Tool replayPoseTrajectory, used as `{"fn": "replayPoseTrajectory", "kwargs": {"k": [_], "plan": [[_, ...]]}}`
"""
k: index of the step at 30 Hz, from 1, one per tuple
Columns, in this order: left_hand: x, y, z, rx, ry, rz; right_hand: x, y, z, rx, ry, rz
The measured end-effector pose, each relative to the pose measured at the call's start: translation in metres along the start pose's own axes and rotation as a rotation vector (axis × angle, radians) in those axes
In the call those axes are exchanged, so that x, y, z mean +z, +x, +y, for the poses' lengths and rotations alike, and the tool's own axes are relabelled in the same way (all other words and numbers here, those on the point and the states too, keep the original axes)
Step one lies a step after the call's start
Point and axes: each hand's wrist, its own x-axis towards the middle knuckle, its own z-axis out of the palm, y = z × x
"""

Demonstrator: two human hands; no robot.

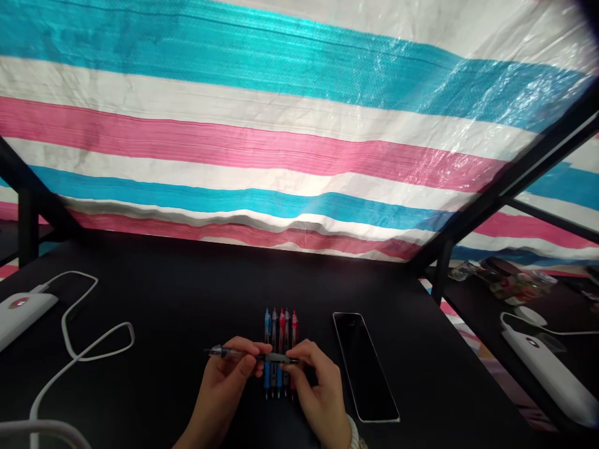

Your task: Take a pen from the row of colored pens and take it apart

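Left hand: your left hand pinches the clear end of the pen between thumb and fingers.
Right hand: your right hand pinches the other end, fingers curled.
Pen: held level, crosswise over the row of pens lying on the black surface.
Phone: flat, just right of the row.
Power bank: far left, with its white cable looped beside it.
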Motion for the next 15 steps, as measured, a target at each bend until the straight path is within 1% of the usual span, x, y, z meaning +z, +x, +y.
{"fn": "replayPoseTrajectory", "kwargs": {"k": [3,6,12,15], "plan": [[0.0016,-0.0011,0.0009,-0.005,0.000,0.001,-0.0008,-0.0002,0.0005,-0.062,-0.069,-0.028],[0.0028,-0.0016,0.0015,-0.011,0.021,0.003,-0.0016,0.0013,-0.0016,-0.090,-0.130,-0.056],[0.0065,-0.0009,0.0064,-0.005,0.001,0.083,-0.0003,0.0030,-0.0044,-0.058,-0.042,-0.006],[0.0063,-0.0010,0.0065,-0.011,-0.014,0.082,-0.0001,0.0029,-0.0047,-0.078,-0.071,-0.011]]}}
